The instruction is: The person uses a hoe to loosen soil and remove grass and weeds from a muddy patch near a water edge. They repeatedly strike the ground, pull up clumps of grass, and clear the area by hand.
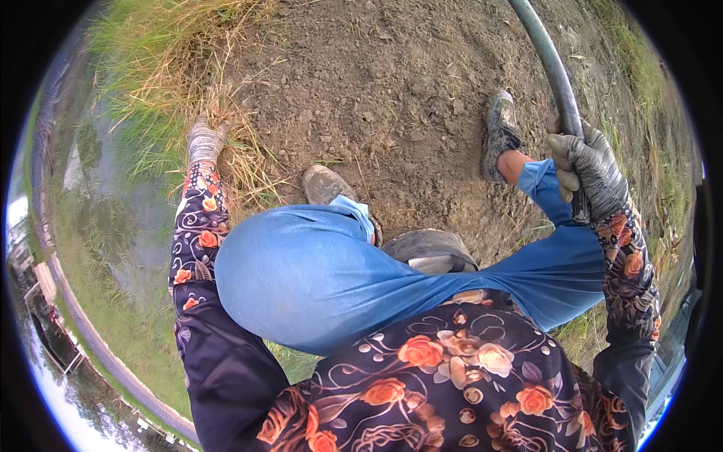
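Observation:
My left hand (208, 140), in a grey knit work glove, reaches into a clump of dry, yellowish grass (217, 113) at the left; its fingertips are hidden in the stems. On the right, my gloved right hand (587, 164) is closed around a dark, curved handle or pole (556, 73). The pole runs up past the frame's top edge, so its far end is out of view. Its near end shows just below my fingers. Bare, cloddy soil (384, 101) lies between my two hands.
My muddy shoes (327, 183) stand apart on the soil. A dark, rounded, dirt-covered object (432, 248) sits on the ground between my legs. Shallow water with grass (118, 226) borders the left side. More grass (638, 68) grows at the upper right.

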Action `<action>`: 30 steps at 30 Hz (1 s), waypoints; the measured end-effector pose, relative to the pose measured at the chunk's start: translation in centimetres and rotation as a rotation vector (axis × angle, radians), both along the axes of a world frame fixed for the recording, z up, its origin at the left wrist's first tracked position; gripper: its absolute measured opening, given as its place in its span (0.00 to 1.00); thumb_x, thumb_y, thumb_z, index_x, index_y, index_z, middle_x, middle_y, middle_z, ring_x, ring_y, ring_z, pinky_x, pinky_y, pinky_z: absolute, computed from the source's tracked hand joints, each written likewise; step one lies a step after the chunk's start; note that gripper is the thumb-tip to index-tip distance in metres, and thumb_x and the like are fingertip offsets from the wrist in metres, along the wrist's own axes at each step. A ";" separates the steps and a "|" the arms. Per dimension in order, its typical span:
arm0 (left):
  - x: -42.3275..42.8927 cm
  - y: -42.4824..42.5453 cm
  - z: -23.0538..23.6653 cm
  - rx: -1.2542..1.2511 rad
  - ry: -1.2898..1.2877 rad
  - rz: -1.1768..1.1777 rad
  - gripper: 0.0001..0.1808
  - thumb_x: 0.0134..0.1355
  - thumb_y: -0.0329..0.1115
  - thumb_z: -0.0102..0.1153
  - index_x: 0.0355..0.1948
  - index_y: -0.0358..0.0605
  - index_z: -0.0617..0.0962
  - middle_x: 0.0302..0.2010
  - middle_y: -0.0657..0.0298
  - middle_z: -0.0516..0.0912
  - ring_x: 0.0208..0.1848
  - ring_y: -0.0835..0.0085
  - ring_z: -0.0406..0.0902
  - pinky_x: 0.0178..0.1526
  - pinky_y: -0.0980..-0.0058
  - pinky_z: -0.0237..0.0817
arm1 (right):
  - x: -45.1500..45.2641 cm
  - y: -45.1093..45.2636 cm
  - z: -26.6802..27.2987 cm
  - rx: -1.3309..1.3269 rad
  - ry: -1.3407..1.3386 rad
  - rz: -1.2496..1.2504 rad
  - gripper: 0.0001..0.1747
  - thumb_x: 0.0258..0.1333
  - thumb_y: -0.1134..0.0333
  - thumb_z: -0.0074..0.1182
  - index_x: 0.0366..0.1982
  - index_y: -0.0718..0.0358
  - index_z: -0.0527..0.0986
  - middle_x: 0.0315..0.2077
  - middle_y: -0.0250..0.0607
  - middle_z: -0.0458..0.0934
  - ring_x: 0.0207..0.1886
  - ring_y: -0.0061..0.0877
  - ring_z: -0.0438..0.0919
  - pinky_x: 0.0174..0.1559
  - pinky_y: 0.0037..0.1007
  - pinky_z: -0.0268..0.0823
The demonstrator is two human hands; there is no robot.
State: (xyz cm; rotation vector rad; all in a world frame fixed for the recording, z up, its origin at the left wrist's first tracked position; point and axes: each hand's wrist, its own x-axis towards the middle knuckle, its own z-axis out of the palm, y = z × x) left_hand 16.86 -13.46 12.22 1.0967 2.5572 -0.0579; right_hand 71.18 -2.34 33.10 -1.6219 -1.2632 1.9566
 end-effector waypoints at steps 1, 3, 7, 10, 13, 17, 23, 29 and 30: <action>1.1 1.1 0.4 -0.108 -0.146 0.067 0.47 0.44 0.53 0.67 0.60 0.37 0.63 0.59 0.46 0.66 0.61 0.54 0.64 0.60 0.65 0.57 | -0.4 0.4 1.6 0.015 -0.008 -0.013 0.16 0.54 0.66 0.52 0.42 0.65 0.67 0.16 0.25 0.62 0.09 0.09 0.59 0.09 0.16 0.56; 3.9 3.6 1.2 -0.362 0.085 -0.248 0.52 0.43 0.55 0.66 0.63 0.41 0.58 0.61 0.48 0.63 0.64 0.55 0.60 0.63 0.66 0.53 | -1.3 1.4 3.7 -0.005 -0.049 -0.119 0.16 0.56 0.65 0.50 0.44 0.65 0.66 0.15 0.24 0.59 0.09 0.08 0.57 0.08 0.15 0.54; 8.6 12.1 2.7 -0.710 0.080 -0.757 0.39 0.47 0.51 0.63 0.60 0.52 0.66 0.61 0.56 0.65 0.60 0.58 0.66 0.60 0.65 0.59 | -2.2 3.2 3.8 0.010 0.144 -0.179 0.16 0.62 0.65 0.43 0.48 0.67 0.61 0.15 0.23 0.57 0.08 0.06 0.56 0.06 0.13 0.52; 14.5 15.9 0.5 -0.650 -0.072 -1.089 0.22 0.50 0.42 0.59 0.48 0.54 0.76 0.51 0.63 0.75 0.49 0.60 0.74 0.51 0.65 0.66 | -1.1 3.8 3.2 -0.025 0.260 -0.216 0.15 0.63 0.67 0.39 0.48 0.68 0.60 0.14 0.24 0.57 0.08 0.06 0.57 0.04 0.14 0.51; 21.1 15.8 -2.1 -0.454 -0.054 -1.376 0.17 0.51 0.34 0.57 0.44 0.50 0.77 0.47 0.59 0.78 0.48 0.59 0.75 0.48 0.64 0.69 | 0.5 4.1 3.4 -0.291 0.652 -0.253 0.15 0.64 0.68 0.36 0.48 0.70 0.59 0.14 0.25 0.58 0.08 0.06 0.56 0.04 0.15 0.49; 26.3 12.7 -6.6 -0.172 -0.134 -1.410 0.22 0.54 0.29 0.52 0.52 0.52 0.71 0.57 0.60 0.69 0.60 0.61 0.66 0.59 0.65 0.59 | 1.5 4.7 3.3 -0.446 0.584 -0.364 0.17 0.65 0.68 0.33 0.50 0.72 0.58 0.15 0.25 0.57 0.08 0.07 0.53 0.05 0.17 0.47; 27.9 11.6 -11.0 -0.148 -0.376 -0.997 0.16 0.51 0.38 0.59 0.41 0.45 0.76 0.45 0.56 0.75 0.49 0.58 0.72 0.51 0.66 0.64 | 0.3 4.6 3.3 -0.545 0.613 -0.463 0.17 0.65 0.68 0.31 0.50 0.73 0.59 0.15 0.25 0.58 0.07 0.06 0.53 0.05 0.17 0.48; 30.8 9.4 -10.7 -0.084 -0.319 -0.931 0.28 0.49 0.54 0.60 0.45 0.45 0.75 0.42 0.54 0.77 0.49 0.60 0.73 0.46 0.62 0.66 | -1.5 4.0 5.1 -0.505 0.545 -0.486 0.20 0.65 0.67 0.31 0.53 0.74 0.57 0.14 0.26 0.58 0.05 0.07 0.54 0.03 0.18 0.51; 31.4 9.1 -10.8 -0.094 -0.284 -0.891 0.27 0.49 0.54 0.59 0.44 0.46 0.74 0.41 0.54 0.77 0.48 0.59 0.73 0.46 0.61 0.66 | -1.7 3.9 5.3 -0.440 0.458 -0.447 0.20 0.65 0.67 0.31 0.54 0.74 0.56 0.14 0.26 0.58 0.05 0.07 0.54 0.03 0.18 0.52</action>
